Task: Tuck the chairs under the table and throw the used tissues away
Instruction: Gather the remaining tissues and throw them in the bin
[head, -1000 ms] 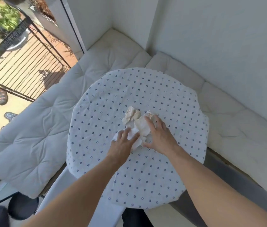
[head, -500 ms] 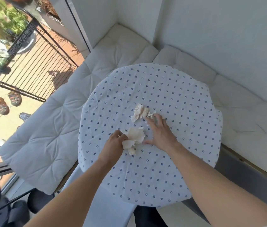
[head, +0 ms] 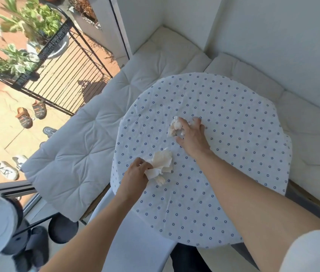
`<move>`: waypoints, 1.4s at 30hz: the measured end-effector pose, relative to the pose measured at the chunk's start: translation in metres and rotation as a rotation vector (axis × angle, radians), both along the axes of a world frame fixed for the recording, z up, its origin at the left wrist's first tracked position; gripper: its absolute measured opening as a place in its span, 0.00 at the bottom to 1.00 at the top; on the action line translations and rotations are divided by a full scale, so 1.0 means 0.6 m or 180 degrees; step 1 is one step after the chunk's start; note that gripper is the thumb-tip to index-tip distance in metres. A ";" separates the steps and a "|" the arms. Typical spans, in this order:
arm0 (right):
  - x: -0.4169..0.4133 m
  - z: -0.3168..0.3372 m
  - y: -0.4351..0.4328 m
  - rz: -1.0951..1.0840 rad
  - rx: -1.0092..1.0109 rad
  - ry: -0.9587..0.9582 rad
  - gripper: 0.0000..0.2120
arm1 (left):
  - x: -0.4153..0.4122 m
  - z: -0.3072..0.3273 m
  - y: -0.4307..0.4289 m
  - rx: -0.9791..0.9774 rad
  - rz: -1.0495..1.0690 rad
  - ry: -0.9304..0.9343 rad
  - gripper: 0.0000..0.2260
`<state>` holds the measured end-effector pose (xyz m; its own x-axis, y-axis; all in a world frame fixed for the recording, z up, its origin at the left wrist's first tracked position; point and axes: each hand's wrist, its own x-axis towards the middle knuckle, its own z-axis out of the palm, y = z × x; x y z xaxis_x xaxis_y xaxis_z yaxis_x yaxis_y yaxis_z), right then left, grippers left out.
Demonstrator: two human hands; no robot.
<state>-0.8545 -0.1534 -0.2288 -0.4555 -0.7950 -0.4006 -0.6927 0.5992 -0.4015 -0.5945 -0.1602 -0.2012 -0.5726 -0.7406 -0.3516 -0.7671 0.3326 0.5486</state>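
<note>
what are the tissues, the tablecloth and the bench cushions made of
Tissues: thin soft paper, matte white, going by the crumpled, torn-looking folds.
Tablecloth: looks like woven fabric, matte, white with small blue flowers; fine creases show. A coated cloth cannot be ruled out.
Cushions: padded textile, off-white and matte, with tufted dimples and seams.

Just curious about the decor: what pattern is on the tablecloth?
White tablecloth with small, evenly spaced dark blue flower dots, seen in the head view.

A home's corner nook: white bench cushions (head: 88, 138) wrap a cloth-covered round worktop (head: 233, 154), shoes (head: 24, 117) outside on the patio.
</note>
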 end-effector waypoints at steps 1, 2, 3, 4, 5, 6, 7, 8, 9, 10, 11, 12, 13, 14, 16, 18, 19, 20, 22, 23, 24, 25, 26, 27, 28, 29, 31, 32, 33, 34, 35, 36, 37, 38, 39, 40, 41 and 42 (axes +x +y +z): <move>0.003 -0.003 -0.004 0.0053 -0.0001 0.0067 0.32 | 0.009 0.004 0.001 0.0015 0.0022 0.0013 0.09; 0.005 -0.005 -0.008 0.0091 -0.0016 0.0121 0.29 | 0.017 0.007 0.002 0.0020 0.0038 0.0017 0.09; 0.007 -0.008 -0.011 0.0116 -0.0041 0.0151 0.27 | 0.025 0.011 0.003 0.0013 0.0049 0.0009 0.09; 0.009 -0.011 -0.015 0.0131 -0.0071 0.0149 0.24 | 0.032 0.014 0.004 0.0009 0.0055 -0.0003 0.09; 0.012 -0.013 -0.018 0.0140 -0.0100 0.0123 0.21 | 0.039 0.016 0.005 0.0009 0.0067 -0.0007 0.10; 0.014 -0.015 -0.020 0.0151 -0.0114 0.0095 0.18 | 0.046 0.018 0.006 0.0022 0.0097 -0.0014 0.11; 0.018 -0.016 -0.020 0.0170 -0.0115 0.0079 0.16 | 0.053 0.020 0.007 0.0046 0.0139 -0.0021 0.11; 0.022 -0.016 -0.019 0.0178 -0.0114 0.0072 0.13 | 0.061 0.022 0.009 0.0069 0.0183 -0.0018 0.12; 0.026 -0.015 -0.016 0.0171 -0.0121 0.0065 0.11 | 0.069 0.023 0.011 0.0088 0.0222 -0.0014 0.12; 0.031 -0.013 -0.011 0.0146 -0.0136 0.0048 0.09 | 0.076 0.026 0.014 0.0089 0.0262 -0.0009 0.13; 0.037 -0.010 -0.003 0.0106 -0.0155 0.0022 0.07 | 0.084 0.029 0.017 0.0073 0.0295 0.0000 0.13; 0.044 -0.004 0.007 0.0063 -0.0175 -0.0009 0.06 | 0.093 0.034 0.021 0.0063 0.0312 0.0015 0.13; 0.051 0.004 0.019 0.0024 -0.0194 -0.0040 0.06 | 0.102 0.041 0.024 0.0076 0.0333 0.0034 0.13; 0.059 0.013 0.032 -0.0011 -0.0210 -0.0065 0.06 | 0.112 0.048 0.027 0.0100 0.0351 0.0042 0.12; 0.077 0.034 0.063 -0.0058 -0.0242 -0.0092 0.06 | 0.134 0.065 0.033 0.0115 0.0363 0.0085 0.12; 0.093 0.060 0.094 -0.0122 -0.0273 -0.0111 0.06 | 0.157 0.087 0.038 0.0116 0.0405 0.0177 0.11; 0.100 0.074 0.110 -0.0162 -0.0279 -0.0111 0.06 | 0.169 0.100 0.040 0.0095 0.0429 0.0238 0.09; 0.108 0.087 0.126 -0.0204 -0.0290 -0.0109 0.06 | 0.182 0.113 0.043 0.0067 0.0436 0.0285 0.07; 0.125 0.112 0.159 -0.0275 -0.0316 -0.0114 0.05 | 0.212 0.137 0.051 0.0040 0.0449 0.0332 0.06; 0.137 0.125 0.176 -0.0314 -0.0340 -0.0115 0.05 | 0.227 0.149 0.057 -0.0001 0.0444 0.0338 0.08; 0.149 0.139 0.193 -0.0362 -0.0367 -0.0115 0.05 | 0.243 0.160 0.062 -0.0013 0.0449 0.0362 0.09; 0.162 0.152 0.208 -0.0413 -0.0383 -0.0108 0.05 | 0.258 0.172 0.068 -0.0001 0.0452 0.0400 0.09; 0.176 0.165 0.224 -0.0461 -0.0394 -0.0096 0.06 | 0.273 0.183 0.074 0.0002 0.0439 0.0443 0.08; 0.192 0.177 0.240 -0.0508 -0.0411 -0.0086 0.06 | 0.288 0.194 0.081 0.0002 0.0409 0.0481 0.08; 0.209 0.188 0.256 -0.0543 -0.0452 -0.0081 0.06 | 0.302 0.204 0.089 0.0007 0.0373 0.0524 0.07; 0.226 0.198 0.272 -0.0567 -0.0515 -0.0077 0.06 | 0.316 0.211 0.098 0.0004 0.0332 0.0547 0.07; 0.264 0.216 0.303 -0.0613 -0.0634 -0.0074 0.05 | 0.344 0.221 0.116 -0.0044 0.0227 0.0549 0.07; 0.284 0.223 0.317 -0.0635 -0.0669 -0.0074 0.04 | 0.358 0.224 0.127 -0.0061 0.0147 0.0530 0.08; 0.305 0.230 0.331 -0.0645 -0.0688 -0.0086 0.04 | 0.372 0.226 0.138 -0.0085 0.0073 0.0500 0.09; 0.325 0.236 0.344 -0.0635 -0.0695 -0.0108 0.04 | 0.386 0.230 0.151 -0.0098 0.0013 0.0451 0.11; 0.345 0.241 0.355 -0.0607 -0.0695 -0.0132 0.04 | 0.399 0.233 0.164 -0.0110 -0.0023 0.0411 0.12; 0.365 0.246 0.366 -0.0569 -0.0696 -0.0160 0.04 | 0.413 0.236 0.177 -0.0132 -0.0024 0.0400 0.13; 0.383 0.250 0.377 -0.0521 -0.0694 -0.0192 0.05 | 0.426 0.239 0.190 -0.0156 -0.0008 0.0408 0.13; 0.400 0.253 0.386 -0.0462 -0.0690 -0.0217 0.05 | 0.440 0.240 0.204 -0.0181 0.0023 0.0430 0.12; 0.416 0.257 0.396 -0.0407 -0.0688 -0.0227 0.04 | 0.454 0.241 0.219 -0.0190 0.0055 0.0449 0.12; 0.431 0.261 0.405 -0.0366 -0.0689 -0.0237 0.04 | 0.468 0.241 0.233 -0.0195 0.0081 0.0461 0.13; 0.447 0.265 0.414 -0.0333 -0.0692 -0.0255 0.04 | 0.484 0.239 0.247 -0.0187 0.0106 0.0464 0.13; 0.463 0.269 0.423 -0.0299 -0.0696 -0.0276 0.04 | 0.500 0.238 0.261 -0.0194 0.0123 0.0472 0.13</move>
<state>-0.5765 0.1005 -0.0674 -0.5030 -0.8228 -0.2645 -0.5954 0.5517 -0.5841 -0.2942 -0.0039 -0.0587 -0.5855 -0.7805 -0.2193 -0.6922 0.3405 0.6364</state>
